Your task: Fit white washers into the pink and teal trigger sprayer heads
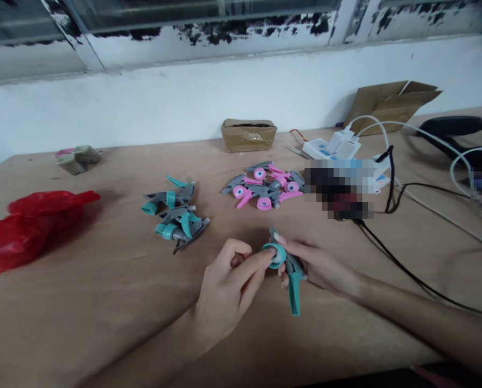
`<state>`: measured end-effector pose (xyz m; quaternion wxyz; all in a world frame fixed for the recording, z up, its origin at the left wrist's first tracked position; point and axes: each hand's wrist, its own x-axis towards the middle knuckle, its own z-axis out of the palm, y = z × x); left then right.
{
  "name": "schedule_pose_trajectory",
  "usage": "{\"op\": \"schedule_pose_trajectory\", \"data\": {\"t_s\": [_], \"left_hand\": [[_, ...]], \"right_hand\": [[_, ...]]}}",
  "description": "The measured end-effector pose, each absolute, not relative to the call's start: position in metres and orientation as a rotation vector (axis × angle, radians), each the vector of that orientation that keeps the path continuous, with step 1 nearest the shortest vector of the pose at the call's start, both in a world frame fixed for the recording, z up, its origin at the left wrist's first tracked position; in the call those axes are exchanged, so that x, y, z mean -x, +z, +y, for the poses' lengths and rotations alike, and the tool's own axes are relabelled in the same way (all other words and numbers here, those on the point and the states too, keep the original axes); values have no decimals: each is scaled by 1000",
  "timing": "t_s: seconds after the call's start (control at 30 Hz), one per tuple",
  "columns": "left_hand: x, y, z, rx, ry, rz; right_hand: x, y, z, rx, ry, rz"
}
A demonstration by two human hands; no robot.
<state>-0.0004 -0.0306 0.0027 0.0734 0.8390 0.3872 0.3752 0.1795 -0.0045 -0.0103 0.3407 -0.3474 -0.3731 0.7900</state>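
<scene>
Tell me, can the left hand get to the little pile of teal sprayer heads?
Probably yes: nothing stands between the left hand and the piled teal sprayer heads, though its fingers are busy at a held one's teal ring.

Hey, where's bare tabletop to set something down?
Bare wood lies between the crumpled red plastic bag and the teal-and-grey plastic trigger heads, and nearer you, left of your left hand. It's crowded beyond your right hand, where pink-and-grey trigger heads, a white power strip and black cables gather.
</scene>
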Motion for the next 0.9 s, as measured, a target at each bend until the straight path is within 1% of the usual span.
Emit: {"op": "schedule_pose_trajectory", "data": {"t_s": [0.47, 0.73, 0.9], "left_hand": [[-4, 7, -32, -2392, 1178, 1213], [-2, 12, -36, -2407, 988, 1126], [-2, 15, -31, -2387, 945, 1155]], "right_hand": [[-182, -9, -3, 948, 2111, -1019], [-182, -4, -5, 979, 2078, -1065], [-182, -5, -6, 977, 2059, -1085]]}}
